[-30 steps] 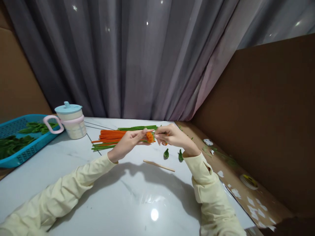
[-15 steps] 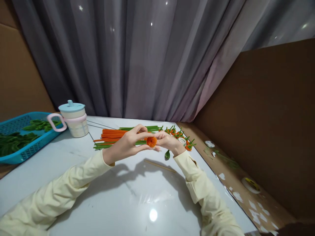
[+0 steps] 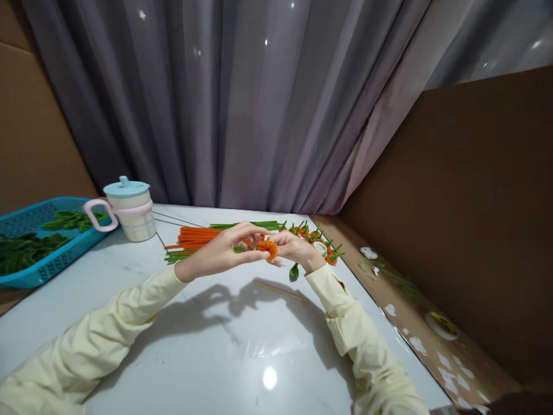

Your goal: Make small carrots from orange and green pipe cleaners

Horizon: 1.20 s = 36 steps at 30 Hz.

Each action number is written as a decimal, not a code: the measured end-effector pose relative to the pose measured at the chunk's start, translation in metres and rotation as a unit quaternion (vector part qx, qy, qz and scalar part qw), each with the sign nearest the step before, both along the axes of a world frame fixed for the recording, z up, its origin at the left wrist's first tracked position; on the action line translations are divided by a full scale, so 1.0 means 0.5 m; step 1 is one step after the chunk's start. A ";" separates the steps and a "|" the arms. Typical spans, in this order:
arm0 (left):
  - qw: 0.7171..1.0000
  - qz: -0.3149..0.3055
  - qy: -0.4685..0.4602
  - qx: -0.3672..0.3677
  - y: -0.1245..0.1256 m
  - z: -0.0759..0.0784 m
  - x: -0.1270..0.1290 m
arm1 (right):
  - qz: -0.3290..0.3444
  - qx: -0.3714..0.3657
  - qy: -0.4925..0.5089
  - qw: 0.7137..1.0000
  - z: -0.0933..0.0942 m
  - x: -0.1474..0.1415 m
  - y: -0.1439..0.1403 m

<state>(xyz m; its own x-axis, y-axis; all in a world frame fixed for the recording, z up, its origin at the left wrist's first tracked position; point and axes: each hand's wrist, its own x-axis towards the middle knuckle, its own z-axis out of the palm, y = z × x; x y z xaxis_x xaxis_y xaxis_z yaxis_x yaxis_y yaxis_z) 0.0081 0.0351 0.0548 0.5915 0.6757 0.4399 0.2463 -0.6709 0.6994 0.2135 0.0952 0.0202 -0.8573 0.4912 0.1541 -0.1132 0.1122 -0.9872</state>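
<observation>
A small round coil of fuzzy orange pipe cleaner is held up above the table between both hands. My left hand pinches its left side, thumb below and fingers arched over. From the right, my right hand grips it with thumb and fingertips, partly hidden behind it. Orange pipe cleaners lie in a bundle behind the left hand, with green pipe cleaners beside them. Several finished orange pieces with green stems lie past the right hand. Below that hand rests a dark green leaf-shaped piece.
A thin wooden stick lies on the white table. At left stand a lidded cup and a blue basket of green pieces. A white tape ring is near my right wrist. Paper scraps and a yellow-centred roll lie at right.
The orange coil has tilted and shifted slightly right, showing more of its ridged side. My left hand's fingers have changed position around it; the right hand has barely moved.
</observation>
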 end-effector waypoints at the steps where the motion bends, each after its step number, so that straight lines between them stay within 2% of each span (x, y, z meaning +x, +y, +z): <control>1: 0.999 0.000 -0.011 -0.035 -0.002 0.001 0.002 | -0.005 0.001 0.001 1.000 0.001 0.003 0.001; 4: 0.994 0.018 -0.043 -0.103 -0.010 0.002 0.011 | -0.020 0.005 -0.001 1.000 0.005 0.008 0.002; 8: 0.986 0.046 -0.071 -0.144 -0.017 -0.002 0.020 | -0.026 0.015 -0.020 0.999 0.011 0.007 0.001; 26: 0.975 0.047 -0.058 -0.211 -0.011 -0.008 0.011 | -0.047 0.044 -0.100 0.993 0.021 -0.010 -0.012; 36: 0.973 0.028 -0.076 -0.216 -0.005 -0.011 0.008 | -0.079 0.065 -0.144 0.984 0.051 -0.006 -0.036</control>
<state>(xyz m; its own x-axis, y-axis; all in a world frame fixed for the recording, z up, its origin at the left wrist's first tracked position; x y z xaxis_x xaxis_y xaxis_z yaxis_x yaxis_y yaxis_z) 0.0123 0.0327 0.0493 0.4995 0.8460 0.1867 0.1456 -0.2944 0.9445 0.2108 0.0773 0.0455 -0.7895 0.6136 -0.0136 0.1980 0.2335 -0.9520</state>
